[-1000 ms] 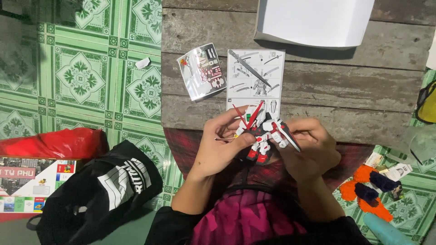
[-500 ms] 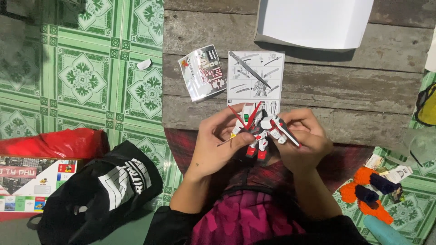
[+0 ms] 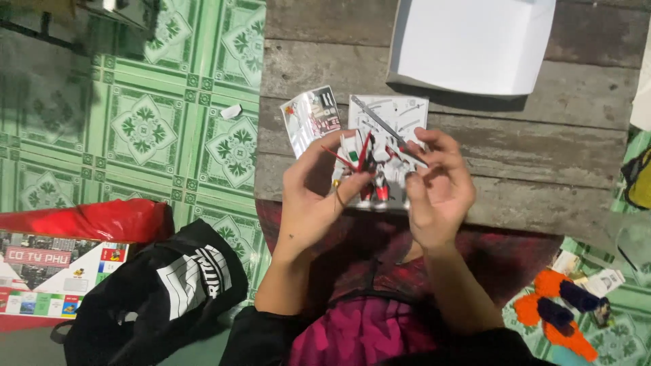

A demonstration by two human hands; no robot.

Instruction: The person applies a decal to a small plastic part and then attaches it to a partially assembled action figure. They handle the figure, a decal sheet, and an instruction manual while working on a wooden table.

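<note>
Both of my hands hold a small white and red robot model (image 3: 371, 169) above the edge of a low wooden table (image 3: 542, 156). My left hand (image 3: 313, 196) grips the model's left side, thumb and fingers pinching it. The fingers of my right hand (image 3: 437, 186) curl around the model's right side and its thin wing-like parts. Under the model lies a grey instruction sheet (image 3: 390, 118), and a small printed leaflet (image 3: 310, 118) rests beside it on the table.
A white open box (image 3: 475, 44) sits at the table's far side. On the green patterned floor lie a black bag (image 3: 156, 291), a red plastic bag (image 3: 95, 220), a printed carton (image 3: 47, 278) and orange and dark blue parts (image 3: 556, 315).
The model and both hands have risen slightly toward the instruction sheet, and my fingers have shifted on the model's parts.
</note>
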